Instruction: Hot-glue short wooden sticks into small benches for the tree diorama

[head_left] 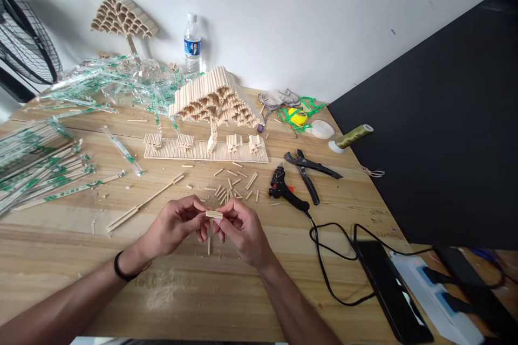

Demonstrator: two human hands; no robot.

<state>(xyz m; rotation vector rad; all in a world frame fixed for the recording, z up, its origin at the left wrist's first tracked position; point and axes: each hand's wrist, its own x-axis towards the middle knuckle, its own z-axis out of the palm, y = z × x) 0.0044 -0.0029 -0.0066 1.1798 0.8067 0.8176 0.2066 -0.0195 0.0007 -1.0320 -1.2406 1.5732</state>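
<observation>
Between the fingertips of both hands is a small bundle of short wooden stick pieces [214, 214], lying side by side. My left hand [180, 222] pinches its left end, and my right hand [243, 229] pinches the right end. One short stick [209, 246] lies on the table just below the fingers. Beyond my hands several cut stick pieces [229, 186] are scattered. Behind them stands a model [216, 91] of wooden sticks, with a sloping roof on a post and small stools along a flat stick base [198, 150].
At the right lie a black glue gun [285, 188], black cutters [307, 170] and a phone [390, 285] near a power strip [435, 296]. Wrapped chopsticks [36, 156] and torn wrappers [105, 83] cover the left. A water bottle [192, 46] and a second stick model [123, 16] stand behind.
</observation>
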